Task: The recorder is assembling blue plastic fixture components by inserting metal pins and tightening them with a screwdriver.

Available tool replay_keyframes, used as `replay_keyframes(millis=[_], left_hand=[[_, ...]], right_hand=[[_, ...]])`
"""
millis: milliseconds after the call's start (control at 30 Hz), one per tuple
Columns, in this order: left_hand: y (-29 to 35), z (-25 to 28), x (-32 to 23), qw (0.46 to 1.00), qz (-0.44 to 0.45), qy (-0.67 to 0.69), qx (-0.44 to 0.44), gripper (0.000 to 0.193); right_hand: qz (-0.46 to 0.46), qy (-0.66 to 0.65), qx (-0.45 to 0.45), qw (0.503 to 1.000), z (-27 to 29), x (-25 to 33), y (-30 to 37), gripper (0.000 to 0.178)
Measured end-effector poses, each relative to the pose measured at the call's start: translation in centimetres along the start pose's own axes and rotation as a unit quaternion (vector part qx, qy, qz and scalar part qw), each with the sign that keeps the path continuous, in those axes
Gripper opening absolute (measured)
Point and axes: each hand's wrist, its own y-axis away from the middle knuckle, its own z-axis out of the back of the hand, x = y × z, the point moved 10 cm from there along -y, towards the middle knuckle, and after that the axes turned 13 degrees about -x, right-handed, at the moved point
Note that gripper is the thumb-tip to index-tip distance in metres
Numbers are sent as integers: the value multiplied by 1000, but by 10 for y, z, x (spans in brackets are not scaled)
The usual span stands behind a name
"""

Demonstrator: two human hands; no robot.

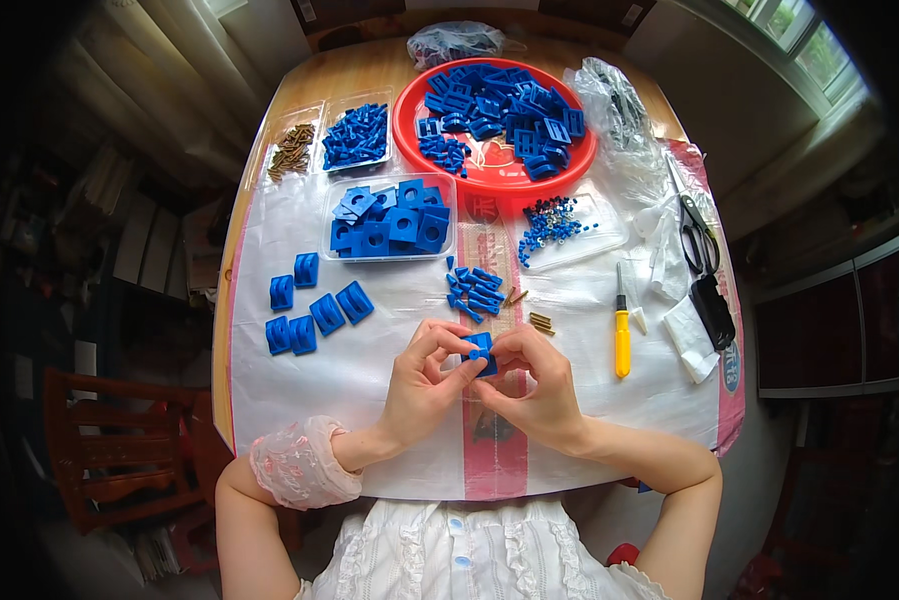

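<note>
Between both hands, just above the cloth near the table's front, is a small blue plastic part (481, 343) with a round blue piece on its near side. My left hand (427, 378) pinches it from the left, the thumb at the round piece. From the right, my right hand (535, 382) grips its edge with thumb and fingers; the fingers partly hide the part. Just beyond the hands lie a pile of slim blue plastic pieces (476, 292) and a few short brass pins (540, 322). Several curved blue parts (315, 303) sit to the left.
A red basin (405, 150) of blue parts stands at the back. Clear trays hold square blue plates (391, 225), small blue pieces (356, 135) and brass pins (293, 150). Tiny blue and silvery bits (551, 224) lie right of centre, near a yellow-handled screwdriver (622, 340) and black-handled scissors (697, 235).
</note>
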Motion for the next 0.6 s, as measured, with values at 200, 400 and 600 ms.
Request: replay_keyframes(millis=[200, 400, 600], left_hand=[[2, 4, 10, 1000, 22, -2, -13, 14], [2, 2, 2, 1000, -7, -11, -19, 19], [0, 1, 4, 1000, 7, -16, 10, 26]], right_hand=[[49, 17, -12, 999, 1, 8, 1, 37], [83, 18, -18, 996, 2, 6, 2, 38], [71, 5, -9, 997, 6, 5, 0, 33]])
